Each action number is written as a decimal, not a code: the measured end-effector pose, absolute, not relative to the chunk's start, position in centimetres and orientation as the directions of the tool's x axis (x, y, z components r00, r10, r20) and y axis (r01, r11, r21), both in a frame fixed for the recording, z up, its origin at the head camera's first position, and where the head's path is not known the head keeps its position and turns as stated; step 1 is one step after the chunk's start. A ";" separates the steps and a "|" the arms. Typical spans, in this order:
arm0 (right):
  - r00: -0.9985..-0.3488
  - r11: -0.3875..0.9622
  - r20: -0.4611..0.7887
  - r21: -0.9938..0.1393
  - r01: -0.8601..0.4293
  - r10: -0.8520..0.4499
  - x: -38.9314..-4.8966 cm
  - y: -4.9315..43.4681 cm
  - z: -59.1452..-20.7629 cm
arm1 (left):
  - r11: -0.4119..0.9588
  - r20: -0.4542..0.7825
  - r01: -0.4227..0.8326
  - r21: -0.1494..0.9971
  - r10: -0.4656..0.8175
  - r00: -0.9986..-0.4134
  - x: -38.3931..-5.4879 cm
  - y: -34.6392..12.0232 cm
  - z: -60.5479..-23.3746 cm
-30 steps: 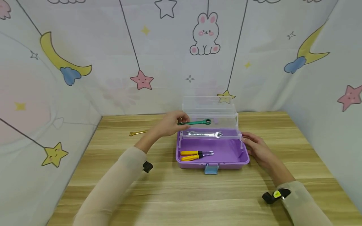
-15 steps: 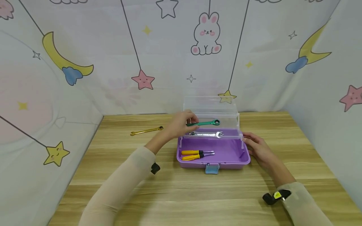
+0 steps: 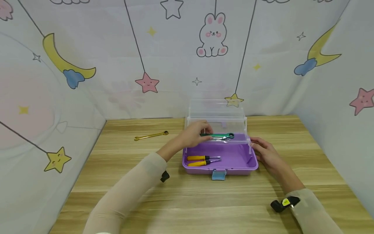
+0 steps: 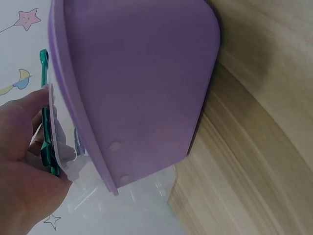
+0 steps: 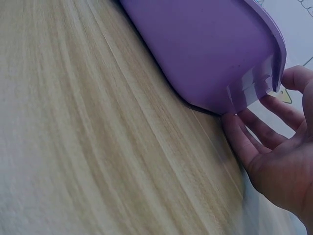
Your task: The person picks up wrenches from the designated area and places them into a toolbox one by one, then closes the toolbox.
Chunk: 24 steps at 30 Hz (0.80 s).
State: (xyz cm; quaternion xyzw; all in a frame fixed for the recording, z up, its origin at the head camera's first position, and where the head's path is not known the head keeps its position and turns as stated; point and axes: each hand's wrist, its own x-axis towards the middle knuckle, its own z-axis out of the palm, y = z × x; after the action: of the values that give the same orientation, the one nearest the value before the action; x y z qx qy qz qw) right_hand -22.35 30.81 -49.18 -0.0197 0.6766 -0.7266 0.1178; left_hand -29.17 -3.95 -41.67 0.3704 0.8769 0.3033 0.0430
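My left hand (image 3: 195,134) grips a green ratchet wrench (image 3: 220,135) over the clear upper tray (image 3: 233,142) of a purple toolbox (image 3: 239,169). Fingers and thumb pinch the wrench near one end, its ring end pointing right. Just beneath it lies a silver wrench (image 3: 222,138), partly covered. From the left wrist view, the green wrench (image 4: 46,122) sits right at the tray's edge; whether it touches is unclear. My right hand (image 3: 265,152) rests against the toolbox's right end, fingertips on the purple wall (image 5: 210,63) in the right wrist view.
Two yellow-handled screwdrivers (image 3: 201,162) lie in the toolbox's bottom left. A gold wrench (image 3: 151,135) is on the wooden table (image 3: 187,201), left of the box. The transparent lid (image 3: 216,106) stands raised behind, and a blue latch (image 3: 218,175) hangs at the front.
My left hand has carried the green wrench rightward, then lowered it toward the silver wrench in the tray. The gold wrench has come into full view. My right hand stays put.
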 end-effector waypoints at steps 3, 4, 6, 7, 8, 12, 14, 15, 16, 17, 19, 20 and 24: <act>-0.972 -0.057 -0.129 -0.988 0.143 -0.198 -22.3 30.8 -49.2 | 0.553 0.132 0.611 0.567 0.671 -0.730 -29.3 -3.8 -41.9; -0.971 -0.058 -0.126 -0.988 0.140 -0.201 -22.3 30.8 -49.2 | 0.555 0.130 0.609 0.567 0.670 -0.731 -29.3 -3.7 -42.0; -0.972 -0.059 -0.123 -0.989 0.138 -0.199 -22.3 30.7 -49.2 | 0.557 0.125 0.604 0.570 0.668 -0.733 -29.4 -3.6 -42.1; -0.972 -0.060 -0.123 -0.989 0.137 -0.199 -22.3 30.7 -49.2 | 0.557 0.123 0.604 0.571 0.669 -0.733 -29.5 -3.5 -42.1; -0.972 -0.063 -0.124 -0.988 0.139 -0.200 -22.3 30.8 -49.3 | 0.557 0.121 0.603 0.571 0.670 -0.733 -29.5 -3.5 -42.1; -0.972 -0.070 -0.127 -0.987 0.144 -0.199 -22.3 30.8 -49.3 | 0.560 0.109 0.596 0.575 0.670 -0.734 -29.7 -3.4 -42.1; -0.972 -0.070 -0.128 -0.987 0.144 -0.200 -22.3 30.8 -49.2 | 0.560 0.106 0.591 0.580 0.668 -0.737 -29.8 -3.3 -42.1; -0.972 -0.069 -0.127 -0.987 0.143 -0.199 -22.3 30.8 -49.2 | 0.558 0.105 0.589 0.585 0.668 -0.737 -29.8 -3.3 -42.1; -0.972 -0.069 -0.128 -0.987 0.145 -0.198 -22.3 30.8 -49.2 | 0.555 0.103 0.586 0.590 0.668 -0.737 -29.9 -3.3 -42.1; -0.972 -0.069 -0.129 -0.987 0.145 -0.197 -22.2 30.8 -49.2 | 0.553 0.102 0.584 0.594 0.668 -0.737 -29.9 -3.3 -42.1; -0.972 -0.069 -0.130 -0.987 0.145 -0.196 -22.3 30.8 -49.3 | 0.547 0.101 0.580 0.604 0.669 -0.736 -29.9 -3.3 -42.1; -0.972 -0.069 -0.131 -0.987 0.147 -0.196 -22.3 30.8 -49.3 | 0.546 0.100 0.578 0.607 0.669 -0.737 -29.9 -3.3 -42.1; -0.972 -0.072 -0.127 -0.987 0.143 -0.197 -22.4 30.8 -49.4 | 0.539 0.095 0.578 0.613 0.676 -0.731 -30.0 -3.4 -42.2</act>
State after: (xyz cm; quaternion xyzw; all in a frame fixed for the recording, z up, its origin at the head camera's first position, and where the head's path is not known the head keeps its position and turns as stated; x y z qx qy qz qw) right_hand -22.36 30.83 -49.38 -0.0200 0.6711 -0.7319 0.1161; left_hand -30.03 -3.38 -42.20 0.3587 0.8738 0.3194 0.0765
